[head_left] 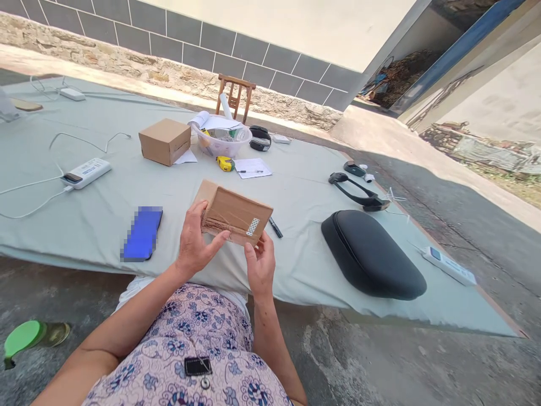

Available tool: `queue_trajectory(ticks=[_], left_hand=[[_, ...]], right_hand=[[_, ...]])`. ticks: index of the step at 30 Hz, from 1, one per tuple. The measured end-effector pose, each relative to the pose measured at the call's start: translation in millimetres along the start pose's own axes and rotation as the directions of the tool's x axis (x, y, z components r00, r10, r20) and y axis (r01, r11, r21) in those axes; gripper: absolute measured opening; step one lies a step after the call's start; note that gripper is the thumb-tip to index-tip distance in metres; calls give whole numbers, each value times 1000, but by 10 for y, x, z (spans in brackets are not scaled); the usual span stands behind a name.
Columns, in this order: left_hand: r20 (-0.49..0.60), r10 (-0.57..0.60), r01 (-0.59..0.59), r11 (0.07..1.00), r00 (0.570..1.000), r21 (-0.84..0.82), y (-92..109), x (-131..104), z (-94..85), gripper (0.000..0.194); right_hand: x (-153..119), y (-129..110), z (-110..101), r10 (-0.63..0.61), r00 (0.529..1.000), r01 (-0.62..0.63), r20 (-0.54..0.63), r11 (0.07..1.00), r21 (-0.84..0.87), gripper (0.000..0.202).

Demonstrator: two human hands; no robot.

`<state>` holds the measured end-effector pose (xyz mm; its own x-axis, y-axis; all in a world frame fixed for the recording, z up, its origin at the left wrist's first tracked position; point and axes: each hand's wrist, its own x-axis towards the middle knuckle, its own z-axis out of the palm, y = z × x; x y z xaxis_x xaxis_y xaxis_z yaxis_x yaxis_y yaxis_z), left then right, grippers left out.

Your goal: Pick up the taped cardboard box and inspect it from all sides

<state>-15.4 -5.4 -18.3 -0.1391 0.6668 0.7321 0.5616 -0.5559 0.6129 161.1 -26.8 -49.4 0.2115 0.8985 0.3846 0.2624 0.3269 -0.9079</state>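
Note:
A flat brown cardboard box (239, 211) is held tilted above the table, in front of my body. It has a small white dotted label near its right end and a dark, rough-looking strip along its near side. My left hand (197, 237) grips the box's left end, the thumb lying along the near edge. At the lower right corner, my right hand (260, 262) pinches it between thumb and fingers. The undersides of the fingers are partly hidden behind the box. Just right of the box lies a black marker (276, 227) on the cloth.
On the cloth-covered table (296, 265) are a phone (142, 234), a power bank (87, 173) with cables, a closed carton (164, 141), a filled plastic basket (222, 142), a yellow tape measure (225, 163), paper (253, 168), a black case (372, 254) and a headset (359, 192).

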Motion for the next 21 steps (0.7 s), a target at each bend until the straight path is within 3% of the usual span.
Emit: queue_trajectory(ticks=[4,8,10,13,16,19,21], left_hand=[[14,-49,50,993,999,-107,60,-7,-108,79],[3,-145,145,986,989,-81,-11,-22,-97,81],[21,-160,161,984,987,-73,-47,-18,-95,80],[50,-134,137,988,990,-67,-70,-3,-127,80],[75,-86,89,995,993,-46,-78,11,-177,80],[116,1,2,1000,993,-26,-90,21,-214,81],[166,86,-83,996,982,-20,-91,28,-223,83]], right_hand=[[-16,-225,-66,-142,990,142,-3,989,45,51],[-28,-211,26,-37,999,38,-22,997,61,43],[-10,-173,66,3,1000,-2,-10,993,115,56],[39,-157,59,53,993,-73,103,976,204,92],[101,-187,-10,66,974,-116,218,966,229,108],[153,-203,-105,35,978,-73,204,980,187,103],[172,-192,-168,25,992,-39,121,993,115,85]])
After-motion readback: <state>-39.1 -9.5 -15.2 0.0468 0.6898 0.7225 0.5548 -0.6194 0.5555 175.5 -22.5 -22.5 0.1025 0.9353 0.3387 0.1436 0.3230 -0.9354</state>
